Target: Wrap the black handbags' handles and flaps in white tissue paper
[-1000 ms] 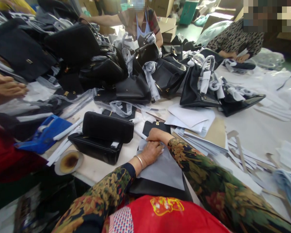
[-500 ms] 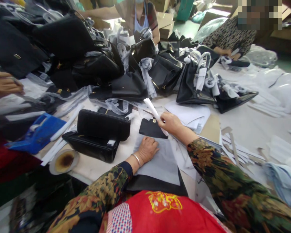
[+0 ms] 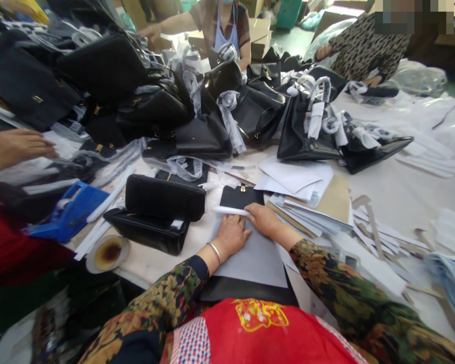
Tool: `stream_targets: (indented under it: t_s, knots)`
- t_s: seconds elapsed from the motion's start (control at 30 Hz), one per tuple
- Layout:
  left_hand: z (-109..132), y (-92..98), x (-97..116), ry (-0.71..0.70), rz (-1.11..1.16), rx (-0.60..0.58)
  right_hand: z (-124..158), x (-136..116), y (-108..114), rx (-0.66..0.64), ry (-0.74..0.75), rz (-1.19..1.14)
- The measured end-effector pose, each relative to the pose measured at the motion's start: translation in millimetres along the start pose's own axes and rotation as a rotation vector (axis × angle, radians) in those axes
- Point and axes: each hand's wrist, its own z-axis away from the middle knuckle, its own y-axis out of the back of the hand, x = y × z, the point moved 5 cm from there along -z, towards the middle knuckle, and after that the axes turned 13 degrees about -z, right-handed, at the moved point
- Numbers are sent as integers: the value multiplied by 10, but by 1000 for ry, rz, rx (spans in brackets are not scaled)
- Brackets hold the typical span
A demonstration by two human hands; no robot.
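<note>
My left hand (image 3: 233,236) lies on a thin translucent grey-white sheet (image 3: 261,258), fingers stretched forward and fingertips close to a folded white paper strip (image 3: 227,210). My right hand (image 3: 264,219) is closed on the strip's right end. The strip lies crosswise along the far edge of the sheet. Beneath the sheet is a black leather bag (image 3: 246,291), its near part showing. A black flap with a gold-coloured clasp (image 3: 243,188) shows beyond the strip. I cannot tell whether my left fingertips touch the strip.
An open black bag (image 3: 163,198) stands to the left, near a round stained dish (image 3: 108,254) and a blue holder (image 3: 70,212). White paper sheets (image 3: 293,174) lie at right. Black handbags (image 3: 202,134) are heaped behind. A co-worker's hand (image 3: 18,149) is at left; two people work opposite.
My right hand has brought the white strip down and towards me, turning it from slanted to crosswise. My left hand has stayed on the sheet.
</note>
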Motion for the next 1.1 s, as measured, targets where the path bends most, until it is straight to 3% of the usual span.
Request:
stream_targets:
  t_s: [0.2,0.43,0.6,0.7,0.8,0.97,1.1]
  knots:
    - [202,55,-61,-36,88,14,67,149,-297,59,-2,-8]
    - [380,197,-375,106,-5,-69,72,196,-315,44,57,8]
    - [186,446,-375,140,-115,-283,72,187,-327,-7,104,38]
    - [-65,567,-199,6,-132,-242,57,178,-319,-24,112,44]
    - [-210,421,-33,-134,-61,-205,60,165,-270,-20,102,47]
    - [-123,-97,-75,-66,-31,-281,243,-25,-179,48,70,51]
    - [-66,-196,-98,-70,-39,-264,477,-299,-231,126,50,49]
